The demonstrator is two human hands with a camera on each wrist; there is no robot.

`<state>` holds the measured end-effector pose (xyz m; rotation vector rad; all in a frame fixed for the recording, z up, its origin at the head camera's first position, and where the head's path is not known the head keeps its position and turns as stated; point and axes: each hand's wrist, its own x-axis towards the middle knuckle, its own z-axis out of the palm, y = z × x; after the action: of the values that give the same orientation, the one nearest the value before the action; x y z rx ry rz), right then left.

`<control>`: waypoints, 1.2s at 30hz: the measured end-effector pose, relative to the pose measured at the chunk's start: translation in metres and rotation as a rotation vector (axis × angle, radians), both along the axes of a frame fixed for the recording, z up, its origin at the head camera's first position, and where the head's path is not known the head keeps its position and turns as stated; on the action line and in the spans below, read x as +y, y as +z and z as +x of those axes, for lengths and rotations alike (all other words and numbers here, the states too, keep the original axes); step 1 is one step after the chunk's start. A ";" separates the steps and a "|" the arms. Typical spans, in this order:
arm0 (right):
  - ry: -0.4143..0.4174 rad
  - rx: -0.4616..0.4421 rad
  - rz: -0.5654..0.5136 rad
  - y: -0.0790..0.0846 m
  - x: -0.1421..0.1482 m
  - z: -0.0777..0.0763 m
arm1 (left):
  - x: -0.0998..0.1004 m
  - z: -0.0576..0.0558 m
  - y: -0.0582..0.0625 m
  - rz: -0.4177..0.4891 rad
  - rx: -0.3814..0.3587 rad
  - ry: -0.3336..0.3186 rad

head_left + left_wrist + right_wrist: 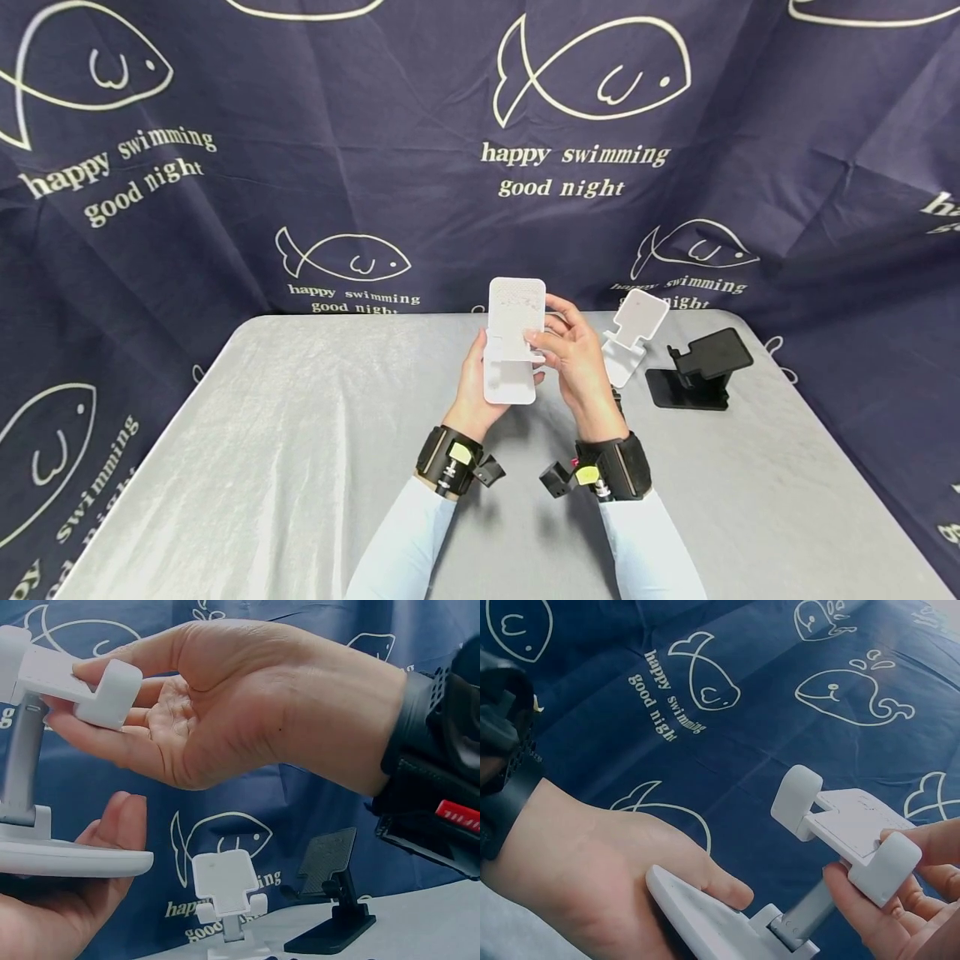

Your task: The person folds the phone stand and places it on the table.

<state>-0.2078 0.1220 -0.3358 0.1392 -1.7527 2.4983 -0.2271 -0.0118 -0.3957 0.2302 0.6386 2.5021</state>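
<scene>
Both hands hold a white phone stand (516, 308) above the table. My left hand (472, 392) grips its flat base (705, 919) from the side, with the thumb lying along the edge. My right hand (583, 362) pinches the upper plate (56, 675) near one of its curved hooks (118, 686), thumb on one face and fingers on the other. A grey metal arm (22, 761) joins base and plate, and the plate is tilted up from the base. In the head view the arm is hidden behind the plate.
To the right on the grey-covered table (322, 450) stand a second white phone stand (641, 321) and a black phone stand (716, 354), both unfolded. A dark blue cloth (420, 108) with fish drawings hangs behind the table.
</scene>
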 end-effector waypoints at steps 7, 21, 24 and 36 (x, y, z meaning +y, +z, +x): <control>0.002 -0.003 0.028 0.000 -0.003 -0.001 | -0.001 0.000 0.000 -0.004 -0.016 0.023; -0.099 0.169 0.408 0.011 0.017 -0.007 | -0.002 -0.003 -0.007 0.056 0.063 -0.024; -0.022 0.207 0.453 0.016 0.023 -0.013 | -0.002 -0.003 -0.006 0.053 0.060 -0.028; 0.377 0.262 0.533 0.006 0.021 -0.045 | 0.002 -0.003 -0.005 0.008 -0.009 0.013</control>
<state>-0.2533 0.1429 -0.3294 0.8587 -2.3910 2.0089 -0.2296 -0.0101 -0.4011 0.2183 0.6290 2.5168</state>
